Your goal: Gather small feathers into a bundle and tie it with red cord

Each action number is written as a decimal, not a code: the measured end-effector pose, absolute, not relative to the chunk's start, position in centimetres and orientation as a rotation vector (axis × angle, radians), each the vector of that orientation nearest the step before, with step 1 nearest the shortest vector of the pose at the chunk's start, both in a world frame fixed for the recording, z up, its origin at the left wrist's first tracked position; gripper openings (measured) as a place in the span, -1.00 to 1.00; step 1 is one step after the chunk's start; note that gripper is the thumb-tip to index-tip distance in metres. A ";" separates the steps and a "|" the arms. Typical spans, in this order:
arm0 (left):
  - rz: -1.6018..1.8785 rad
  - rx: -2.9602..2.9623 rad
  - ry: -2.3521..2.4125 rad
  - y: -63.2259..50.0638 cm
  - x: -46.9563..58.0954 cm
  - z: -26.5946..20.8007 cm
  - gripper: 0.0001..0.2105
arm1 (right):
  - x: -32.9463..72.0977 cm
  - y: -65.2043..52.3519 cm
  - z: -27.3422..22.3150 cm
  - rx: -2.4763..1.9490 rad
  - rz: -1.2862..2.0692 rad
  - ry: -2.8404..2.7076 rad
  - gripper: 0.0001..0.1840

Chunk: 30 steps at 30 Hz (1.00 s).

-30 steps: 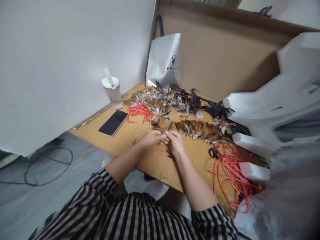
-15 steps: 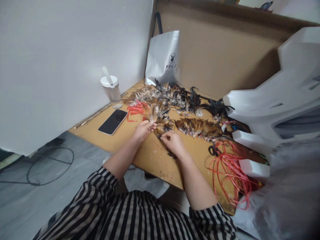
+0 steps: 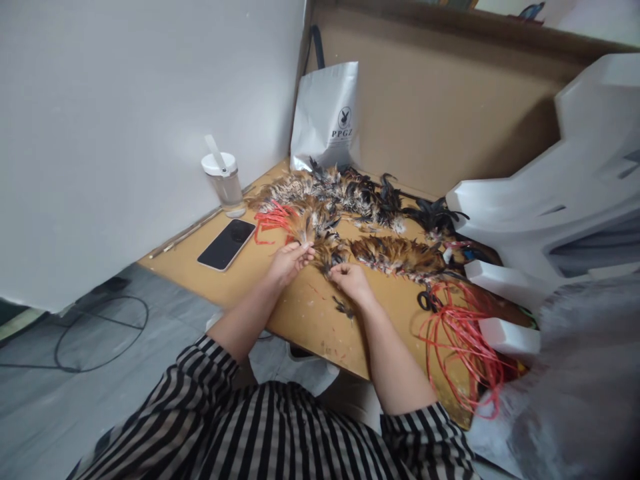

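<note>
My left hand (image 3: pixel 290 262) is closed in a pinch on a small bunch of brown feathers (image 3: pixel 302 230), whose tips fan upward and away from me. To its right, my right hand (image 3: pixel 353 281) has thumb and fingers pressed together at the near edge of a loose heap of brown and dark feathers (image 3: pixel 330 255). What lies between those fingertips is too small to make out. A few dark feathers (image 3: pixel 343 307) lie on the table just below that hand. Behind the left hand are red plastic strips (image 3: pixel 274 217).
Long feather rows (image 3: pixel 400 255) lie across the yellow table (image 3: pixel 305 320). A phone (image 3: pixel 227 245), a lidded cup (image 3: pixel 227 187) and a silver bag (image 3: pixel 325 113) stand or lie beyond. Black-handled scissors (image 3: pixel 426 300), red strands (image 3: pixel 465 340) and white foam (image 3: pixel 540 193) are at right.
My right hand has shifted slightly right and away from me, along the feather heap. The dark feathers below it show more fully. My left hand stays nearly still with its feathers.
</note>
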State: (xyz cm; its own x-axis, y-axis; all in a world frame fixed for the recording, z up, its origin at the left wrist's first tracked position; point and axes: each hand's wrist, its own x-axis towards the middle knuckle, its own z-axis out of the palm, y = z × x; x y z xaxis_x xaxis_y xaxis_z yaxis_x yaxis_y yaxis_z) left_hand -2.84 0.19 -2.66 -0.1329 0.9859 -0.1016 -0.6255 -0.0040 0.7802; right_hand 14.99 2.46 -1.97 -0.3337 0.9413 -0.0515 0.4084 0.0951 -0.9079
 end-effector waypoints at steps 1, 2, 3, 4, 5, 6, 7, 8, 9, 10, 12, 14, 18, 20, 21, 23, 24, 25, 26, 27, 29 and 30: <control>1.521 0.582 0.825 0.2 -2.8 -2.7 -0.76 | 15.1 2.6 -1.9 -1.321 1.334 -1.693 -0.89; 1.507 0.583 0.828 0.1 -2.7 -2.6 -0.76 | 15.1 2.7 -1.8 -1.314 1.440 -1.588 -0.86; 1.487 0.587 0.835 0.1 -2.6 -2.6 -0.76 | 15.1 2.7 -1.6 -1.292 1.528 -1.495 -0.84; 1.464 0.594 0.845 0.0 -2.5 -2.6 -0.76 | 15.2 2.7 -1.5 -1.256 1.601 -1.412 -0.81; 1.442 0.604 0.855 0.0 -2.4 -2.6 -0.76 | 15.2 2.8 -1.3 -1.210 1.664 -1.339 -0.79; 1.422 0.618 0.867 -0.1 -2.3 -2.7 -0.75 | 15.2 2.8 -1.2 -1.159 1.719 -1.274 -0.78; 1.404 0.636 0.879 -0.2 -2.2 -2.7 -0.75 | 15.2 2.8 -1.1 -1.114 1.766 -1.217 -0.77; 1.389 0.655 0.891 -0.3 -2.0 -2.7 -0.75 | 15.3 2.8 -1.0 -1.079 1.804 -1.164 -0.76; 1.375 0.674 0.901 -0.4 -1.8 -2.7 -0.74 | 15.3 2.8 -0.9 -1.055 1.834 -1.118 -0.76; 1.363 0.691 0.912 -0.5 -1.7 -2.7 -0.73 | 15.4 2.9 -0.9 -1.041 1.859 -1.078 -0.76; 1.337 0.722 0.935 -0.7 -1.3 -2.7 -0.71 | 15.4 2.9 -0.8 -1.008 1.899 -1.023 -0.76; 1.312 0.753 0.956 -0.9 -1.0 -2.6 -0.69 | 15.4 3.0 -0.9 -0.969 1.926 -1.000 -0.76; 1.292 0.779 0.966 -1.2 -0.7 -2.5 -0.67 | 15.3 3.0 -1.0 -0.941 1.939 -0.974 -0.81; 1.295 0.775 0.962 -1.1 -0.8 -2.6 -0.68 | 15.3 3.0 -1.0 -0.940 1.939 -0.963 -0.83; 1.296 0.774 0.960 -1.1 -0.8 -2.6 -0.68 | 15.4 3.0 -1.0 -0.933 1.943 -0.954 -0.83; 1.293 0.772 0.962 -1.1 -0.9 -2.6 -0.69 | 15.4 3.0 -0.9 -0.912 1.959 -0.930 -0.83; 1.291 0.769 0.965 -1.1 -0.9 -2.6 -0.69 | 15.5 3.0 -0.9 -0.901 1.972 -0.919 -0.83; 1.288 0.767 0.967 -1.1 -0.9 -2.6 -0.70 | 15.5 3.0 -0.9 -0.890 1.983 -0.908 -0.83; 1.286 0.765 0.968 -1.1 -0.9 -2.6 -0.70 | 15.6 3.0 -0.8 -0.879 1.994 -0.901 -0.82; 1.283 0.765 0.965 -1.1 -0.9 -2.6 -0.70 | 15.6 3.0 -0.8 -0.866 2.004 -0.899 -0.82; 1.269 0.760 0.949 -1.2 -0.9 -2.7 -0.71 | 15.7 2.9 -0.8 -0.837 2.021 -0.903 -0.82; 1.259 0.752 0.936 -1.2 -0.9 -2.7 -0.71 | 15.7 2.9 -0.8 -0.824 2.028 -0.909 -0.82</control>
